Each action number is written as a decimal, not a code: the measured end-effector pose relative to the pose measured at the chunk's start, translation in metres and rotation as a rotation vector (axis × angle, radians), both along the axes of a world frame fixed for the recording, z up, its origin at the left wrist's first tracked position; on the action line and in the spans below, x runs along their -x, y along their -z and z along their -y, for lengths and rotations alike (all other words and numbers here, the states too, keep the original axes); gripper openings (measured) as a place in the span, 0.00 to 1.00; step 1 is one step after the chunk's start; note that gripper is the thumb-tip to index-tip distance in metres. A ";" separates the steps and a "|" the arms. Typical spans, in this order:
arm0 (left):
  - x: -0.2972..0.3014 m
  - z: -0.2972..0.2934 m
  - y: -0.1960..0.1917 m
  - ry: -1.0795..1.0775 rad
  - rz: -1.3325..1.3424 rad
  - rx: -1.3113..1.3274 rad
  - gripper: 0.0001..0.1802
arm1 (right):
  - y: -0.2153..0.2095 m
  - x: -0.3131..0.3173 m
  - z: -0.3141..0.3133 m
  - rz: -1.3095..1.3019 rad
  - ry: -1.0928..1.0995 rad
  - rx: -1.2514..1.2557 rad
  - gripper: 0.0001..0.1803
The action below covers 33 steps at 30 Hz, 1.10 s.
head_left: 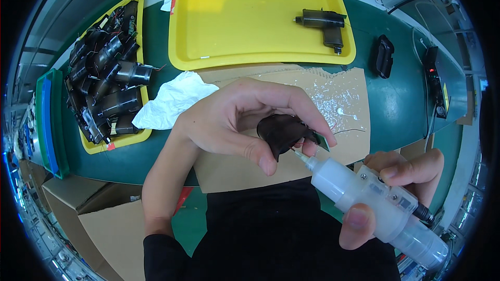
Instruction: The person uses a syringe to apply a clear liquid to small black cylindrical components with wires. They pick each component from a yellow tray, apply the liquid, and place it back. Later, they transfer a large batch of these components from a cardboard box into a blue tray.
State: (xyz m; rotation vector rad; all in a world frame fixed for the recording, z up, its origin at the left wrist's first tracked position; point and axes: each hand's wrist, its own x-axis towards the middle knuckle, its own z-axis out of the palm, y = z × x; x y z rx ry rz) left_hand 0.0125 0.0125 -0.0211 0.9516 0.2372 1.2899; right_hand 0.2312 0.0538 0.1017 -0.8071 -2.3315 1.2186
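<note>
Above the cardboard sheet (pixel 281 171), left hand (pixel 234 119) grip closed around a dark part (pixel 281 130). Right hand (pixel 396 192) grip wrapped around a glue syringe (pixel 364 198), tip touching the part.

Left hand (pixel 234 119): raised mid-frame, palm turned down and toward the person, fingers (pixel 307 109) curled over and pinched closed, thumb pressed underneath with its tip pointing lower right. Wrist bent; bare forearm runs down to the lower left edge, ending in a dark sleeve cuff.

Right hand (pixel 396 198): low at the right, closed in a wrap-around grip, thumb lying across the front with its nail facing up, index finger laid along the top, remaining fingers curled behind. Wrist hidden at the frame's lower right rim.
</note>
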 end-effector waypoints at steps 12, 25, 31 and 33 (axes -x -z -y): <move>-0.003 -0.001 0.001 -0.012 0.049 0.037 0.31 | 0.007 -0.005 -0.008 -0.049 -0.074 -0.023 0.32; 0.017 -0.006 -0.012 -0.465 -0.266 0.073 0.29 | 0.089 -0.003 -0.011 -0.772 0.287 -0.125 0.31; 0.060 0.029 -0.046 -0.798 -0.613 0.108 0.25 | 0.125 0.014 -0.016 -0.189 0.338 0.043 0.16; 0.080 0.051 -0.058 -0.990 -0.965 0.036 0.26 | 0.129 0.010 -0.017 -0.197 0.306 0.015 0.14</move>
